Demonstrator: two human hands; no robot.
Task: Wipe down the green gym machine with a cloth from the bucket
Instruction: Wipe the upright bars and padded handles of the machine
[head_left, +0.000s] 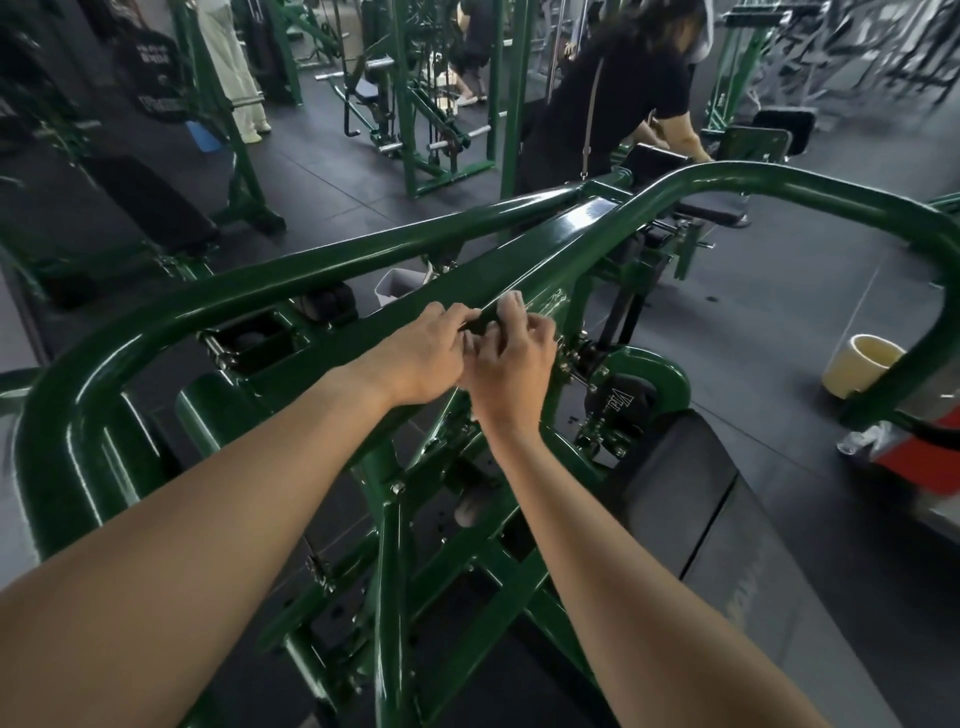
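Small crumpled white cloth (513, 300) is on the right edge of the flat central beam (545, 244) of the glossy dark-green steel gym machine (291, 270), mid-frame. Most of it is hidden under the hand.

Right hand (511, 364): fingers curled and close together, wrapped round the cloth and pressing it onto the beam edge.

Left hand (423, 353): on top of the beam, touching the right hand. Fingers are bent and pressed together, tips at the cloth. Can't tell if they pinch it or only bear on the beam.

Curved tube rails of the machine run either side of the beam. Black padded seat (691, 493) sits lower right.

A small white bin (387, 288) is just behind the beam. A cream cylindrical container (857, 364) stands on the dark rubber floor (779, 291), well to the right.

Person in a black top (613, 104) leans over the next machine beyond.
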